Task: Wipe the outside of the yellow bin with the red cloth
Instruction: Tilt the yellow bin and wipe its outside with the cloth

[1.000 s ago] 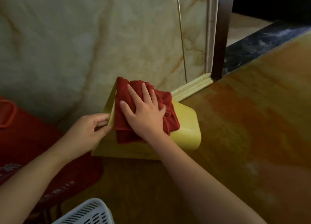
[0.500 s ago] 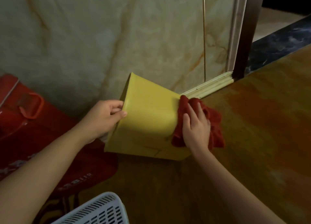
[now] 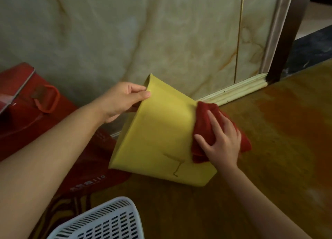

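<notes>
While my left hand (image 3: 122, 100) pinches the far rim of the yellow bin (image 3: 158, 134) — tipped on the floor (image 3: 273, 134) — my right hand (image 3: 221, 145), fingers (image 3: 214, 121) spread, presses the red cloth (image 3: 203, 118) against its right side.

The tapered yellow plastic bin (image 3: 158, 134) is a flat mustard tone, plain but for a thin dark squiggle (image 3: 177, 168) near its lower edge. The crumpled red cloth (image 3: 204, 120) is one deep crimson. The glossy marble-look wall (image 3: 161, 32) is pale greenish cream with rust-orange veins and a thin gold strip (image 3: 239, 32). The polished floor (image 3: 278, 131) is mottled amber and orange. The red fabric bag (image 3: 18, 131) bears pale lettering (image 3: 88, 181). The white plastic basket (image 3: 107, 220) shows rows of dark slots.
</notes>
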